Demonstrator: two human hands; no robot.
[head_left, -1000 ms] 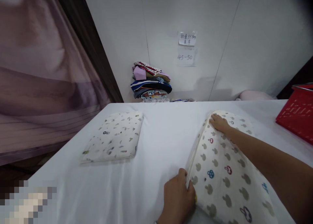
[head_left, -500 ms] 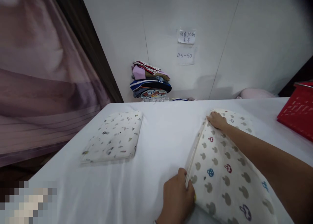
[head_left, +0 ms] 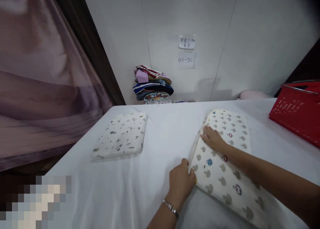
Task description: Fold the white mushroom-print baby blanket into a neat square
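A folded white cloth point(head_left: 225, 170) printed with grey mushroom shapes and a few coloured bunny heads lies on the right of the table. My left hand point(head_left: 182, 177) is closed around its near left corner, thumb on top. A silver bracelet point(head_left: 170, 207) circles that wrist. Higher up, my right hand point(head_left: 212, 138) rests flat on the cloth by its left edge, fingers stretched out. The layers of the fold show along that left edge. To the left lies another folded white cloth point(head_left: 122, 135) with small scattered prints, apart from both hands.
A white sheet covers the table point(head_left: 120, 189). At the right edge stands a red basket point(head_left: 297, 112). Behind the table rises a stack of folded fabrics point(head_left: 153, 85) against the wall. Handwritten papers point(head_left: 187, 52) hang there. A pinkish curtain point(head_left: 50, 72) drapes at the left.
My right hand has slid from the far left corner back toward me along the cloth's edge. The cloth now lies flatter. My left hand keeps its grip on the near corner.
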